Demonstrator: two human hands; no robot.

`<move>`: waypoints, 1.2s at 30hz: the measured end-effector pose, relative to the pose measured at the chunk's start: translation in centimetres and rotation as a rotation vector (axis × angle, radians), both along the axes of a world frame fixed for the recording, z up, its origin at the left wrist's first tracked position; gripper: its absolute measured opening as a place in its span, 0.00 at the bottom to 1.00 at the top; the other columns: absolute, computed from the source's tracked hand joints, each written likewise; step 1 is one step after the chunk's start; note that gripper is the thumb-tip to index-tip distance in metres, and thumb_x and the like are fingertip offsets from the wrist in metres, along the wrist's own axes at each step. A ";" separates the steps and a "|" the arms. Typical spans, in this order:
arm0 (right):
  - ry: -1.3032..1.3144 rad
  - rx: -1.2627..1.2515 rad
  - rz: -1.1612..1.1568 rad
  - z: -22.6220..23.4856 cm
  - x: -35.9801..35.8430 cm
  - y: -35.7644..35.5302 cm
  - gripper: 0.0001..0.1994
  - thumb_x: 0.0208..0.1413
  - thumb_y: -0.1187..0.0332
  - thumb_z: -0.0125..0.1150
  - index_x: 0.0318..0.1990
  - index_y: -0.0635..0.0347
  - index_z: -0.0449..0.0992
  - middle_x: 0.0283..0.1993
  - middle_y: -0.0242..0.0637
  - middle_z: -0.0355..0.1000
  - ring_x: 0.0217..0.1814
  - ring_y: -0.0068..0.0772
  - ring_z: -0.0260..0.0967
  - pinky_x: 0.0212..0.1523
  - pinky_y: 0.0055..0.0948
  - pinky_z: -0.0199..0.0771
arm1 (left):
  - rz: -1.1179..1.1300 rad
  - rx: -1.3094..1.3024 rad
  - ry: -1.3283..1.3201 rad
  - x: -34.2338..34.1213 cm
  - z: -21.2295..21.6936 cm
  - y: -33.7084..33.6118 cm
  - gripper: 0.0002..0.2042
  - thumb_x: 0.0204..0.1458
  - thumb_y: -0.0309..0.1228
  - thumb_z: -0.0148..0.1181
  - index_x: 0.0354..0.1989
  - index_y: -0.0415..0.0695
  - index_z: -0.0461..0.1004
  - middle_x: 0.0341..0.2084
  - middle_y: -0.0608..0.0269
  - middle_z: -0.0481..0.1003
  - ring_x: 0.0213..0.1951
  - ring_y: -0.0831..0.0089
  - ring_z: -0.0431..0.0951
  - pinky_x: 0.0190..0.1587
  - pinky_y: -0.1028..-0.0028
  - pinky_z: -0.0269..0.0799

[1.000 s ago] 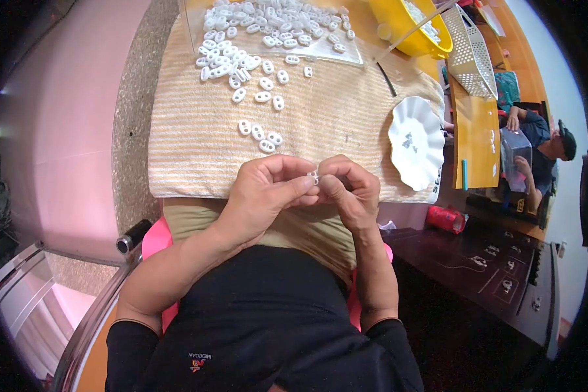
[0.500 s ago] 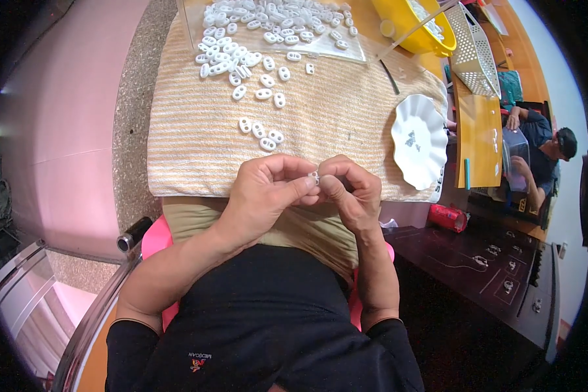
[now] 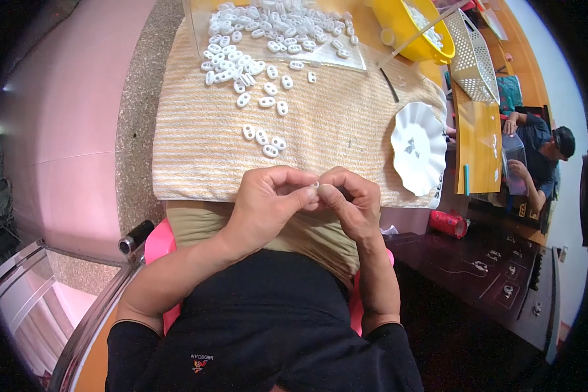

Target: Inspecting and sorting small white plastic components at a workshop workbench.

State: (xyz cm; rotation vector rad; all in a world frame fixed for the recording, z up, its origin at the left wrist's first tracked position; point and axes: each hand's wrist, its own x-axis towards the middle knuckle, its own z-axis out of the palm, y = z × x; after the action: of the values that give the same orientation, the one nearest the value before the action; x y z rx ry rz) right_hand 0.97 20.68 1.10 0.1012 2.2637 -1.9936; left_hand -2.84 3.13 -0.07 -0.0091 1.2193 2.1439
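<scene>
Over the front edge of the striped towel (image 3: 196, 130), my left hand (image 3: 264, 206) and my right hand (image 3: 354, 206) meet, fingertips together. Both are closed in a pinch around a small white plastic piece (image 3: 315, 185), which is mostly covered by thumbs and fingers. Just beyond my left hand lies a little group of white oval plastic pieces (image 3: 270, 151), each with two holes. More of them lie scattered (image 3: 267, 102) farther up, leading to a heap (image 3: 232, 67). Right of my hands is a white wavy-rimmed plate (image 3: 431, 163) with tiny grey bits (image 3: 411, 147) on it.
A clear tray (image 3: 353, 61) at the back holds many more white pieces. Beyond it stand a yellow basin (image 3: 415, 47) and a perforated white basket (image 3: 470, 59). A dark strip (image 3: 389, 85) lies on the towel. At far right another person (image 3: 536, 144) sits by a clear box.
The view has shifted slightly, so the towel and its pieces sit a little lower. My hands stay pinched together, and my fingers now cover more of the white piece.
</scene>
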 end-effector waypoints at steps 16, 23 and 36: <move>-0.039 -0.007 0.026 1.3 -0.3 0.6 0.05 0.56 0.76 0.57 0.37 0.68 0.75 0.34 0.34 0.73 0.33 0.19 0.69 0.35 0.18 0.70 | -0.018 0.075 -0.031 -0.2 0.3 -0.1 0.08 0.53 0.21 0.59 0.41 0.33 0.74 0.32 0.57 0.77 0.33 0.75 0.78 0.38 0.77 0.77; 0.094 0.215 -0.053 4.5 -3.9 1.7 0.06 0.54 0.75 0.60 0.38 0.67 0.76 0.28 0.32 0.73 0.27 0.16 0.69 0.29 0.17 0.69 | 0.048 0.133 -0.145 -0.5 1.0 -0.3 0.08 0.53 0.21 0.59 0.41 0.35 0.73 0.32 0.58 0.77 0.33 0.75 0.78 0.38 0.76 0.77; 0.400 0.868 0.134 0.5 -15.4 1.2 0.10 0.51 0.71 0.60 0.41 0.62 0.78 0.33 0.40 0.76 0.30 0.30 0.71 0.33 0.27 0.70 | 0.121 0.188 -0.220 -1.1 0.9 -0.8 0.08 0.53 0.21 0.59 0.41 0.36 0.72 0.31 0.58 0.77 0.32 0.75 0.79 0.38 0.76 0.78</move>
State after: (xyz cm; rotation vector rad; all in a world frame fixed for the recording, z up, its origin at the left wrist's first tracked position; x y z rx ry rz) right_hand -14.47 21.93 1.57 -0.3909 3.1140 -0.8956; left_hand -3.95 2.33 0.87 -0.2363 0.9088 2.2854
